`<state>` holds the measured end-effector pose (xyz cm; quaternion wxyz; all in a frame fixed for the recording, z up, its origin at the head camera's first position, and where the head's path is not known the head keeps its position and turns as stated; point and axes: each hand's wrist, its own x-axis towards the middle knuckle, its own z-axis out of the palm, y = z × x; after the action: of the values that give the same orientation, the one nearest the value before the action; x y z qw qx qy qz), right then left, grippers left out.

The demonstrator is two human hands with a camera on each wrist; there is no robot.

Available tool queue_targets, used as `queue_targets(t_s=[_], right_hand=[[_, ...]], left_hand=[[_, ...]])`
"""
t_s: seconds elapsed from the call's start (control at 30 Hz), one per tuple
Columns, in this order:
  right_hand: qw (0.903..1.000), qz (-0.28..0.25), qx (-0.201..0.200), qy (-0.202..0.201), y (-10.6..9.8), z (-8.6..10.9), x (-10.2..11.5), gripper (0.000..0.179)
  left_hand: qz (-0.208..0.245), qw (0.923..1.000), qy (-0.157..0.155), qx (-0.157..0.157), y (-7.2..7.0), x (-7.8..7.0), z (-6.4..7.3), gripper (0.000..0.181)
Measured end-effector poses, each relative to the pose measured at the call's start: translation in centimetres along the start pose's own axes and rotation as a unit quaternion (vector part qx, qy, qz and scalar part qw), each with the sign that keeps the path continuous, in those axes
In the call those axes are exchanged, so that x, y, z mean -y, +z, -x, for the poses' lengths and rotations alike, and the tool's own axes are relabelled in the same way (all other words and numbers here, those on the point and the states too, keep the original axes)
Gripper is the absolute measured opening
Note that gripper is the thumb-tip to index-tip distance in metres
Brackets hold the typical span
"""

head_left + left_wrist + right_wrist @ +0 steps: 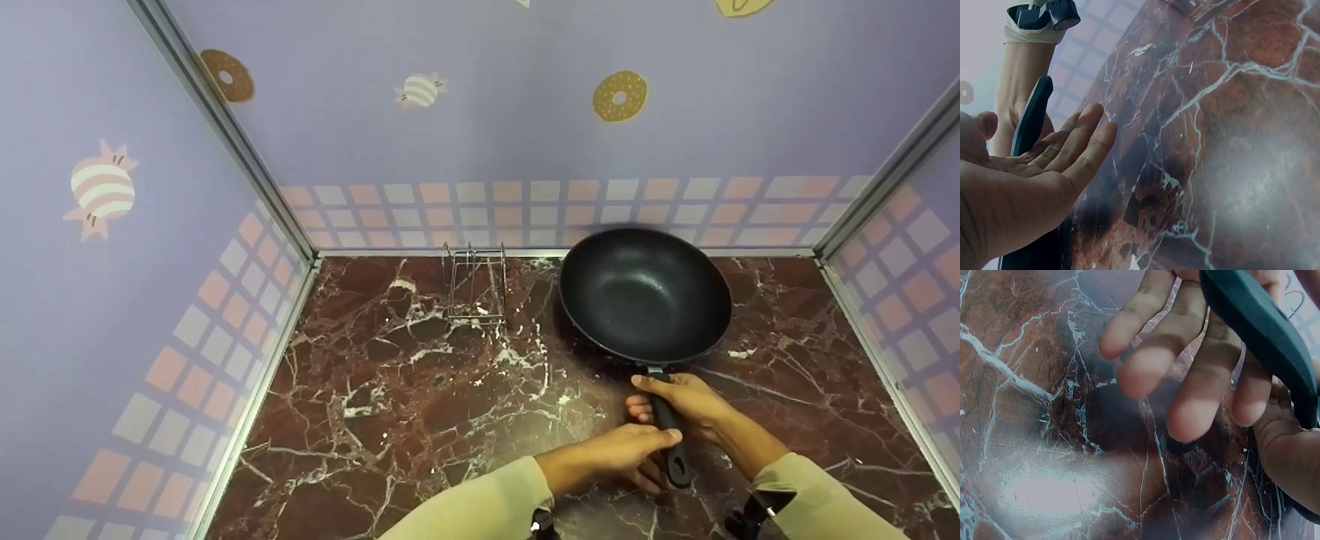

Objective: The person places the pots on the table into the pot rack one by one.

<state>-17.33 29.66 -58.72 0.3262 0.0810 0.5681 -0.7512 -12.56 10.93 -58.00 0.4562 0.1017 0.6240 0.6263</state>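
Observation:
A black wok with one long handle stands at the back right of the counter, its handle pointing toward me. My right hand grips the handle close to the bowl, thumb on top and fingertips showing on the left side. Nearer the handle's end is my left hand, its thumb beside the handle. In the left wrist view, that hand's fingers reach out straight by the handle. Spread left fingers show beneath the handle in the right wrist view, with part of my right hand at the edge.
A wire rack stands on the reddish-brown marbled counter, left of the wok and near the back wall. Patterned purple panels enclose the back and both sides. Small white bits lie scattered on the counter.

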Motion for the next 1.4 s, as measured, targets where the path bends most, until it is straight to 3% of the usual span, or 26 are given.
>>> queue_targets(t_s=[0.3,0.43,0.8,1.1,1.27,1.4], right_hand=[[0.9999,0.005,-0.011,0.006,-0.1,0.0,-0.3,0.027],[0.9999,0.004,-0.001,0.009,-0.2,-0.1,-0.4,0.028],[0.9992,-0.022,0.032,0.012,-0.5,-0.3,-0.3,0.031],[0.9965,-0.059,0.056,0.017,-1.0,-0.1,0.1,0.036],[0.9946,-0.044,0.093,0.008,-1.3,0.1,0.2,0.036],[0.9940,-0.038,0.102,0.006,-1.3,0.2,0.3,0.035]], left_hand=[[0.085,0.9960,-0.010,0.025,0.4,0.6,-1.1,0.048],[0.111,0.9931,-0.014,0.037,0.7,0.7,-1.3,0.041],[0.225,0.9730,-0.003,0.050,1.0,0.7,-1.6,0.027],[0.248,0.9684,-0.004,0.030,1.2,0.9,-1.6,0.019],[0.246,0.9687,-0.002,0.035,1.1,0.9,-1.7,0.006],[0.240,0.9704,-0.002,0.032,1.1,0.8,-1.7,0.007]])
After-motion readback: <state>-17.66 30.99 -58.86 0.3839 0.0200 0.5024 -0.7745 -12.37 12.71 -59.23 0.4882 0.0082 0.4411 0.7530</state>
